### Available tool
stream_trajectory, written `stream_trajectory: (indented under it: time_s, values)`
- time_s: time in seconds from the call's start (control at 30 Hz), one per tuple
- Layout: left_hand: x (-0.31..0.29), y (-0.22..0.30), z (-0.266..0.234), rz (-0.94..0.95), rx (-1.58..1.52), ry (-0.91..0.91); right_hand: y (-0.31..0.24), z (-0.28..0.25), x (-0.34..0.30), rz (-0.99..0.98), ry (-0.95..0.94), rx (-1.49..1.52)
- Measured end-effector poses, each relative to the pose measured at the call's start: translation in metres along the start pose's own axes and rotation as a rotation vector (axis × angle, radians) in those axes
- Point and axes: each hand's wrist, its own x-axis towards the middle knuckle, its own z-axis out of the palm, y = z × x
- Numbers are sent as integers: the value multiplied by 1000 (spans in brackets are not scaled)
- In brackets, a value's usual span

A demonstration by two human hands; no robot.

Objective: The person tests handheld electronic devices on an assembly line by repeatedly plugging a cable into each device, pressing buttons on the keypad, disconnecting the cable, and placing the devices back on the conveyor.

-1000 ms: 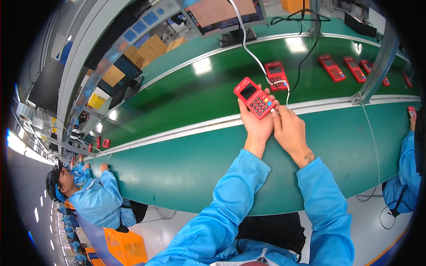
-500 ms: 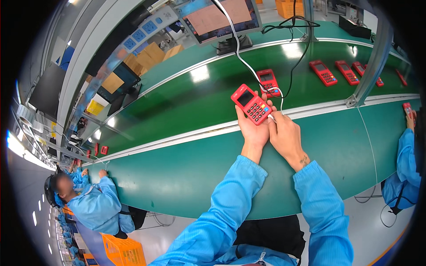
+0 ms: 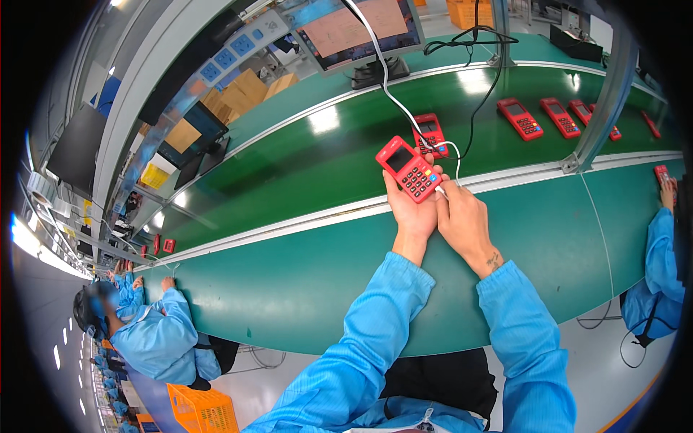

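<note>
We noted that the row terminals (image 3: 520, 119) on the belt (image 3: 325, 144), at two o'clock from the held terminal (image 3: 409, 169), had shifted slightly toward nine o'clock; the hands had hardly moved, so we judged the cable work unchanged. The left hand (image 3: 413, 218) cradled the held terminal in its fingers at the wearer's twelve o'clock; the right hand (image 3: 465, 224) pinched the white cable's (image 3: 378, 50) plug at its four o'clock corner. We could not tell whether the plug was seated. A post (image 3: 610, 94) partly hid one row terminal.
</note>
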Motion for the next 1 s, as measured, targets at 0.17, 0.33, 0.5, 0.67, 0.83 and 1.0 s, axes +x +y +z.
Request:
stream_trajectory:
  time_s: [0.17, 0.33, 0.5, 0.67, 0.83, 1.0]
  values:
    - [0, 2, -2, -4, -10, -26, 1, 2, 0, -10, 3, 4]
    - [0, 1, -2, -6, -9, -13, 7, 4, -2, -56, 13, -38]
    - [-1, 1, 0, 2, -1, -27, 7, 2, -1, -29, -14, -33]
    - [0, 0, 2, -20, -24, -43, 5, -1, 1, 65, -27, 77]
    - [-2, 4, 5, -50, -43, -13, 4, -2, 6, 307, -65, 245]
    - [0, 3, 1, -56, -43, -6, 10, 1, 5, 292, -61, 291]
